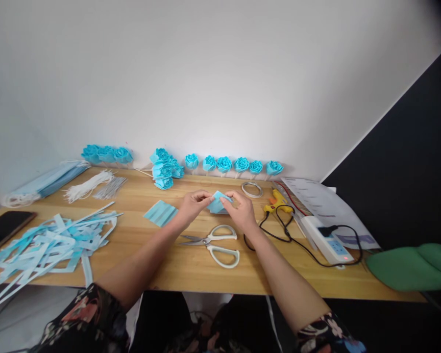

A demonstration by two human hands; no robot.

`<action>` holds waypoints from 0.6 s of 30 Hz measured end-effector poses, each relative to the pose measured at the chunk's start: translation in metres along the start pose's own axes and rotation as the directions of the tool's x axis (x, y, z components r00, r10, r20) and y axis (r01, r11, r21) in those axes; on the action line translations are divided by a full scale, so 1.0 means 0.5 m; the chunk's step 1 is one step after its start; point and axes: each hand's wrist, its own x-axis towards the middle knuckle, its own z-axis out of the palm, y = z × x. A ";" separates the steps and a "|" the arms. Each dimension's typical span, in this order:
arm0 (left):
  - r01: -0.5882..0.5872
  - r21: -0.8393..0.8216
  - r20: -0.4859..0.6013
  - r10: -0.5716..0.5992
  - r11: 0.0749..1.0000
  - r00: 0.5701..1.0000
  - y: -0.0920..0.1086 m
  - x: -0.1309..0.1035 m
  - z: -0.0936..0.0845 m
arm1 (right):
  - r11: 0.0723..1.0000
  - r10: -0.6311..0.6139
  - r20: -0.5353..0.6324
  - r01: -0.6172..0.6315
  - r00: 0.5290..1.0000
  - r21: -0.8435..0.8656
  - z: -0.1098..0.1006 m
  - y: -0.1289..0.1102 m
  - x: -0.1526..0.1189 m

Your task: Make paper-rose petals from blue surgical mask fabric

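Fabric (217, 202) between left hand (193, 206) and right hand (241, 210), one scissors (207, 241), one phone (6, 228)

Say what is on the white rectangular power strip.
A black plastic plug sits on the power strip, its thin black cord looping rightward. A red light glows near one end. What the plug covers is hidden.

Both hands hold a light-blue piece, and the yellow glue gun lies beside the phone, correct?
Not quite: the yellow glue gun lies off to the right, near the white power strip, not beside the phone; the head view shows it. The left hand and right hand do hold a light-blue piece.
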 end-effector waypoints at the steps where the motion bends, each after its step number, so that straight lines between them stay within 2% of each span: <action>1: -0.003 0.005 0.008 0.003 1.000 1.000 -0.001 0.001 0.000 | 1.000 -0.003 -0.004 0.003 1.000 -0.004 0.000 0.000 0.000; 9: -0.070 0.121 -0.019 0.073 0.990 0.997 -0.002 0.002 -0.002 | 0.993 -0.083 0.002 0.083 0.997 -0.083 0.000 -0.001 0.001; 15: 0.082 0.037 0.008 -0.083 0.996 0.997 0.002 -0.001 -0.001 | 0.991 -0.084 0.005 0.084 0.996 -0.107 0.000 0.001 0.000; 18: 0.107 -0.058 0.029 -0.105 0.993 0.994 -0.001 0.001 0.002 | 0.992 -0.089 0.006 0.089 0.996 -0.092 0.001 0.004 -0.002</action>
